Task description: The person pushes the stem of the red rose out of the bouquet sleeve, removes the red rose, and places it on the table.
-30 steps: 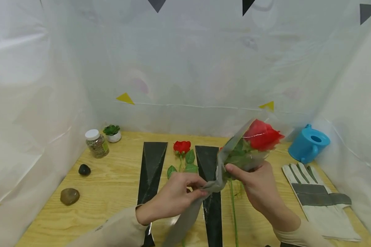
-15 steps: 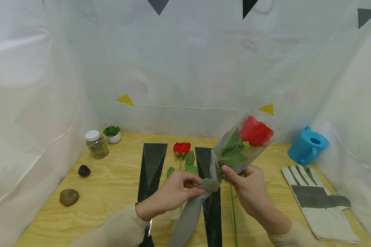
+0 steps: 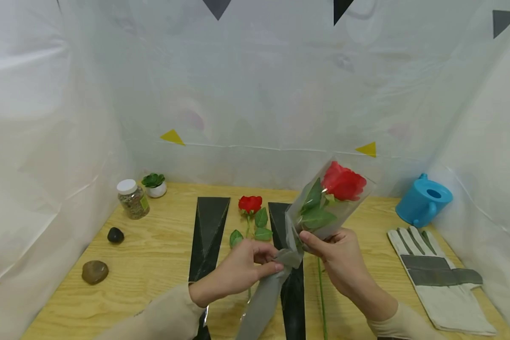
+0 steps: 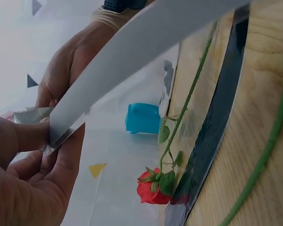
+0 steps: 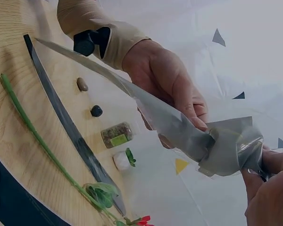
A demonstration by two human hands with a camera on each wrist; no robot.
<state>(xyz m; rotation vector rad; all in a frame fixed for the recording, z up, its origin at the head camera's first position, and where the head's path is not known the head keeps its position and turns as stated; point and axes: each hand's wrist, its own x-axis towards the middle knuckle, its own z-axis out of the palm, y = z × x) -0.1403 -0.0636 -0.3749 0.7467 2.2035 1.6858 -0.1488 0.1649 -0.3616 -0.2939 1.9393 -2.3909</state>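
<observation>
- Far left on the wooden table (image 3: 153, 264) a brown stone (image 3: 95, 271) and a black stone (image 3: 115, 234) lie near the edge, with a white-lidded jar (image 3: 131, 198) and a small potted succulent (image 3: 155, 183) behind them, all where they were a second ago
- Two black wrapping sleeves (image 3: 208, 226) lie flat on the table, and a second red rose (image 3: 250, 204) lies between them
- The person's left hand (image 3: 242, 271) pinches the grey sleeve (image 3: 263, 297) at its gathered neck, thumb and fingers curled closed on the folded film; it has barely moved over the last second
- The sleeve's long tail hangs down from that pinch toward the near table edge
- The wrapped red rose (image 3: 342, 182) is held above the table, just right of centre; over the last second it has swung from leaning right to more upright, and the clear film now lies closer round bloom and leaves
- That suggests the wrap is being tightened about the stem rather than opened
- The right hand (image 3: 342, 259) grips the wrapped stem just below the leaves, fingers closed round it, its green stem (image 3: 320, 293) hanging below
- At far right lie a work glove (image 3: 437, 278) and a blue watering can (image 3: 422, 198), unmoved
</observation>
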